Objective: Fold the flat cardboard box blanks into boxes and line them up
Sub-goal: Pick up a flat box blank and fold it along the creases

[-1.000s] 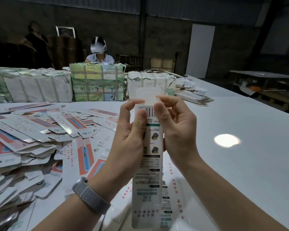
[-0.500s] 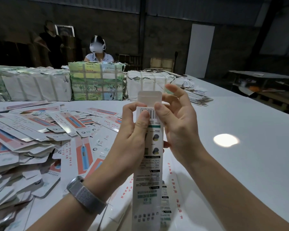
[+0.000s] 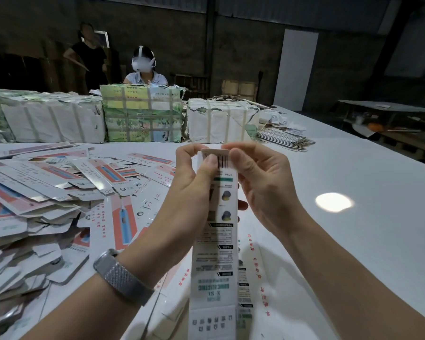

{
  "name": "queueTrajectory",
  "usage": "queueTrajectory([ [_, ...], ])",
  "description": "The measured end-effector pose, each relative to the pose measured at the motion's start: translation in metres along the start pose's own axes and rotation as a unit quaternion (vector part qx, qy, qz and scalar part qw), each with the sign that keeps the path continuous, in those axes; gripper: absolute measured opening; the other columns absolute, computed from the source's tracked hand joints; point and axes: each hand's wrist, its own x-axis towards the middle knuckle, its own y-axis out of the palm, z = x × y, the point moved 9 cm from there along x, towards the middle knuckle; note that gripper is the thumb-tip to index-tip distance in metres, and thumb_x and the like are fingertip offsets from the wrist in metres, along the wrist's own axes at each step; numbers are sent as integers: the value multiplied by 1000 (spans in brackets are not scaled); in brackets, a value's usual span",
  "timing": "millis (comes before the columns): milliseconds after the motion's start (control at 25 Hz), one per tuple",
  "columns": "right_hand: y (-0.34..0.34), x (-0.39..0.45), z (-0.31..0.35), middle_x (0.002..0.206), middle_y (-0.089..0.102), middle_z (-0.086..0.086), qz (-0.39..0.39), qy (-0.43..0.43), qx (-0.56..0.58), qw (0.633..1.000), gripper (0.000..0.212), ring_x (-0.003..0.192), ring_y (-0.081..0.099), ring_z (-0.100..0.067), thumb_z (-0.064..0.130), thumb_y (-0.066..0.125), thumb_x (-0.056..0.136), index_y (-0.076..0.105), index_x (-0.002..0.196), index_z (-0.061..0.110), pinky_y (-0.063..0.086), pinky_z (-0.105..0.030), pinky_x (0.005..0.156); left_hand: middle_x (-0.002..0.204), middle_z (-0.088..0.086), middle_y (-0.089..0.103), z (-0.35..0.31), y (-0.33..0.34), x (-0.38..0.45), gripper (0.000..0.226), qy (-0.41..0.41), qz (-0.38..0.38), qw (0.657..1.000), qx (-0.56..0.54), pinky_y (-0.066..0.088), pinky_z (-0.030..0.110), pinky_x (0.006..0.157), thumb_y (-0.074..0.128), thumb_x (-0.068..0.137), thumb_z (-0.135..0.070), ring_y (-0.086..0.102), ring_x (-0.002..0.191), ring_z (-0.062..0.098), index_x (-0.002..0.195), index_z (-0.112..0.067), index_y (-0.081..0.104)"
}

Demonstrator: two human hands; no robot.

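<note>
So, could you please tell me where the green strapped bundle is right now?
In the head view, the green strapped bundle stands at the far side of the white table, left of centre, between two white wrapped bundles and in front of the seated person.

Box [image 3: 215, 241] upright between hands, flat blanks [image 3: 59, 182] left, bundles [image 3: 141, 114] behind.

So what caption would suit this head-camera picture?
Both hands fold a tall box's top flap, flat blanks piled beside.
</note>
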Motion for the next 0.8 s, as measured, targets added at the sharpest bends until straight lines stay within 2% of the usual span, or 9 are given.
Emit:
queueTrajectory([
  [120,0,2,0,79,67,-9,2,7,0,1000,12,78,59,-31,25,71,85,76,84,14,49,-47,75,74,4,72,-2,-3,2,7,28,-6,999,36,55,32,48,44,104,-40,72,61,32,104,-35,39],
  [200,1,3,-1,79,69,-7,10,24,7,1000,10,78,64,-25,14,67,85,76,85,10,51,-47,75,72,7,71,-6,-3,1,21,55,-12,996,76,54,32,46,47,94,-52,71,57,30,106,-38,36],
  [320,5,3,-3,82,72,-6,23,56,20,998,14,81,68,-21,12,64,83,76,90,11,56,-37,73,77,12,71,-13,-1,-1,34,105,-12,984,141,60,50,54,48,86,-66,71,60,31,110,-45,35],
  [400,7,2,-1,84,72,-9,28,63,17,997,15,81,67,-25,12,65,81,76,91,9,55,-36,72,78,12,70,-14,0,-2,33,124,-7,980,154,59,58,59,49,87,-64,70,62,32,112,-46,36],
  [600,6,4,9,81,72,-7,28,44,20,998,15,78,67,-21,10,62,82,76,88,10,56,-29,69,73,18,63,-19,1,-5,29,158,-4,973,167,56,62,56,47,94,-53,64,62,44,120,-49,36],
  [720,5,5,13,78,70,-5,37,41,5,998,16,77,66,-19,10,62,82,78,84,12,55,-27,69,75,23,62,-19,3,-7,29,162,6,973,165,56,61,56,45,96,-47,65,61,42,123,-49,36],
  [800,4,7,14,80,70,-6,52,39,-16,998,17,79,67,-21,8,62,82,78,84,11,55,-29,71,80,27,63,-21,5,-9,19,164,12,976,145,56,61,53,43,102,-45,66,60,39,121,-42,38],
])
